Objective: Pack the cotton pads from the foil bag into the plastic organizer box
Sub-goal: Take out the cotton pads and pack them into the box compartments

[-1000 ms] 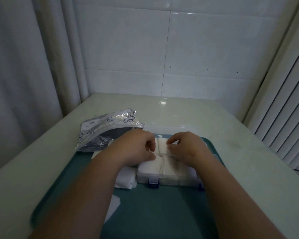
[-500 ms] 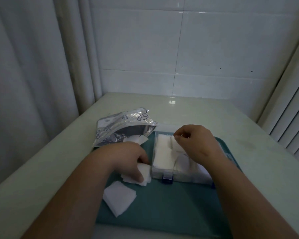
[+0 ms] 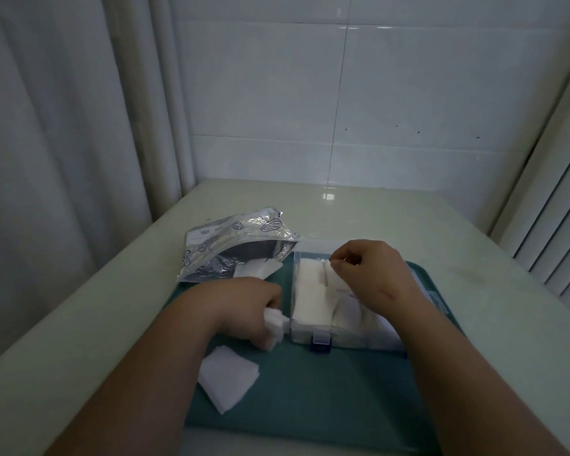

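Two bare hands work over a teal tray (image 3: 326,399). The left hand (image 3: 244,307) is closed around a small stack of cotton pads (image 3: 274,327) just left of the plastic organizer box (image 3: 310,334). The right hand (image 3: 372,274) is loosely curled above the pad-filled box, fingertips pinched; whether they grip a pad is hard to make out. The foil bag (image 3: 231,248) lies open behind, and its contents are mostly hidden
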